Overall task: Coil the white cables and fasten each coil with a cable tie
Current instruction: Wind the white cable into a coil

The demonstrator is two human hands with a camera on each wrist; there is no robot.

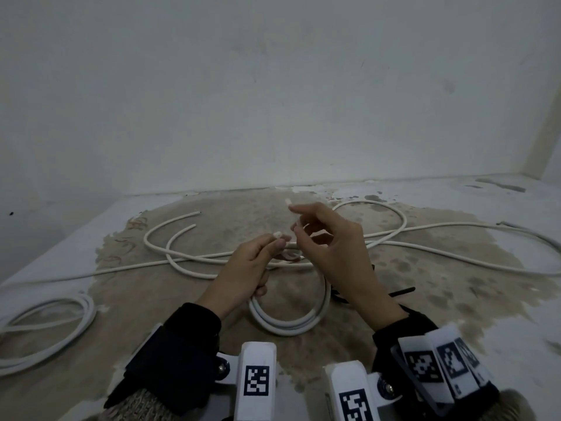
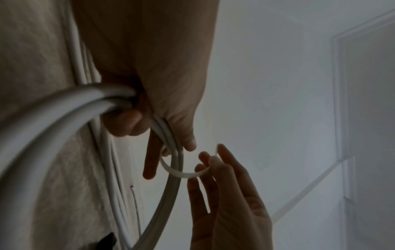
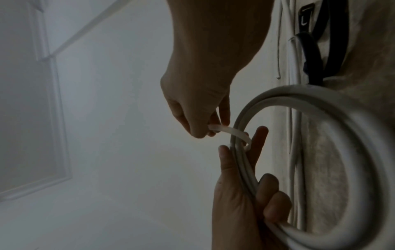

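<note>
A small coil of white cable [image 1: 291, 326] hangs from my left hand [image 1: 277, 242], whose fingers are curled round its strands [image 2: 42, 121]. A translucent white cable tie [image 2: 181, 174] loops round the bundled strands just beyond the left fingers. My right hand [image 1: 299, 221] pinches the tie's free end between thumb and fingertips [image 3: 226, 131]; the tie's tip [image 1: 287, 202] sticks up past them. In the right wrist view the left hand [image 3: 245, 194] grips the coil [image 3: 352, 118] from below. Both hands are raised above the floor.
Long loose white cables [image 1: 394, 235] sprawl over the stained beige floor patch [image 1: 182, 299] behind the hands. Another white coil [image 1: 60, 323] lies at the left edge. A black strap or cable [image 1: 403, 290] lies under my right wrist. A white wall [image 1: 273, 86] rises close behind.
</note>
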